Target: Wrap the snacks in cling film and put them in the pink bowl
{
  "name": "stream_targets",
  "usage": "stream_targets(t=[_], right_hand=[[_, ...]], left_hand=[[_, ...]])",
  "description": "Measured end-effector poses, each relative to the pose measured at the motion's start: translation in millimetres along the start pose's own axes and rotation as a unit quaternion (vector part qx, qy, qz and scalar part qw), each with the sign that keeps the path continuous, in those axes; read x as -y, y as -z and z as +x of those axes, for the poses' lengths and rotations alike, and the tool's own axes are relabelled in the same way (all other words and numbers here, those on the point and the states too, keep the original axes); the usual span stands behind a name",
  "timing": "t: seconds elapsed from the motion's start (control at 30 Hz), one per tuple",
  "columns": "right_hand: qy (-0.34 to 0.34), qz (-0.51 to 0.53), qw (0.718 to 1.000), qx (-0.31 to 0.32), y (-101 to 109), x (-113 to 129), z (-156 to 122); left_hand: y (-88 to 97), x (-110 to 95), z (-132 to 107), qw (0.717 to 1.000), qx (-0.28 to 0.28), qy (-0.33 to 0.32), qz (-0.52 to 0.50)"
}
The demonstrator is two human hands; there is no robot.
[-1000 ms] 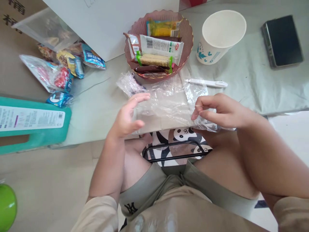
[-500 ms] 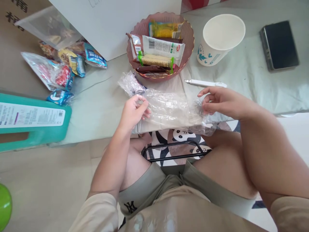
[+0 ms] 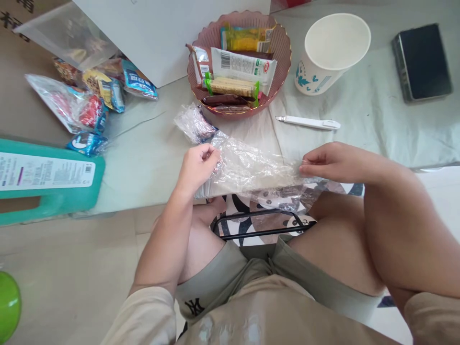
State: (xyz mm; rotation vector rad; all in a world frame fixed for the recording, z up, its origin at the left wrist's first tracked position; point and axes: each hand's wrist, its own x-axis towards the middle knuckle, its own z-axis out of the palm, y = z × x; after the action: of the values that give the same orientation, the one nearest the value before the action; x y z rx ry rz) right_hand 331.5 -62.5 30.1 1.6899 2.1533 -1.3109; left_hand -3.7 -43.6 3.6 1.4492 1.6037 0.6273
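Note:
A crinkled sheet of clear plastic film (image 3: 251, 165) stretches between my hands at the table's front edge, part of it hanging over my lap. My left hand (image 3: 201, 163) pinches its left end with curled fingers. At the right end, thumb and forefinger of my right hand (image 3: 327, 160) close on the film. Just beyond my left hand lies a crumpled clear wrapper (image 3: 194, 123) with dark printed parts. A white utility knife (image 3: 308, 122) rests on the cloth past my right hand, its blade tip pointing left.
A pink scalloped bowl (image 3: 283, 67) holds several wrapped snack bars. To its right stand a white paper cup (image 3: 316, 79) and a black box-shaped device (image 3: 424, 62). At left are several snack packets (image 3: 97, 91) and a teal container with a handle (image 3: 89, 191). A white box (image 3: 158, 38) stands behind.
My right hand has dropped slightly and its fingers have closed on the film's right end. The film is drawn into a narrower, slanting shape. My left hand has tightened around its end.

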Motion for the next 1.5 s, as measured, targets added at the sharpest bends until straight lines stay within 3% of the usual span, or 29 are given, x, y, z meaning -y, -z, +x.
stream_targets(t=[0.07,0.17,0.23,0.33,0.47,0.63,0.8,0.87,1.0,1.1,1.3,1.4,1.5], right_hand=[[-0.028,-0.041,0.999,-0.023,-1.4,-0.9,-0.6],[-0.046,-0.098,0.984,-0.142,-5.8,-2.9,1.5],[-0.029,-0.103,0.969,-0.222,-11.2,-0.8,5.2],[0.012,-0.078,0.957,-0.28,-23.2,11.2,14.0],[0.051,-0.07,0.958,-0.274,-39.3,35.6,30.3],[0.034,-0.053,0.984,-0.168,-43.8,54.4,41.1],[0.066,0.013,0.983,-0.169,-33.8,49.7,31.5],[0.058,0.086,0.981,-0.167,-29.1,46.9,26.7],[0.07,0.237,0.965,-0.085,-27.4,50.6,27.2],[0.084,0.264,0.96,-0.04,-31.9,57.8,34.7],[0.107,0.35,0.922,-0.127,-38.2,59.4,44.8],[0.11,0.404,0.894,-0.16,-40.0,59.3,47.8],[0.099,0.456,0.857,-0.218,-41.4,62.0,51.4]], left_hand=[[0.2,-0.4,-0.4,0.999,-0.011,-0.018,0.044],[-2.9,-0.4,-0.5,0.991,-0.045,-0.052,0.112],[-6.1,0.1,0.2,0.983,-0.067,-0.081,0.151],[-10.1,1.4,2.7,0.972,-0.083,-0.111,0.188],[-15.0,3.5,6.9,0.968,-0.076,-0.13,0.202],[-23.4,6.7,11.9,0.965,-0.079,-0.139,0.208],[-23.7,10.9,14.6,0.985,-0.032,-0.165,0.043],[-21.9,10.3,13.9,0.983,0.019,-0.175,-0.054],[-20.7,4.1,11.7,0.963,0.135,-0.159,-0.169],[-20.4,0.7,14.3,0.96,0.141,-0.155,-0.188],[-10.6,5.1,27.2,0.946,0.077,-0.163,-0.27],[-6.6,2.9,25.7,0.917,0.091,-0.079,-0.381],[-9.4,-4.3,18.0,0.876,0.159,0.01,-0.456]])
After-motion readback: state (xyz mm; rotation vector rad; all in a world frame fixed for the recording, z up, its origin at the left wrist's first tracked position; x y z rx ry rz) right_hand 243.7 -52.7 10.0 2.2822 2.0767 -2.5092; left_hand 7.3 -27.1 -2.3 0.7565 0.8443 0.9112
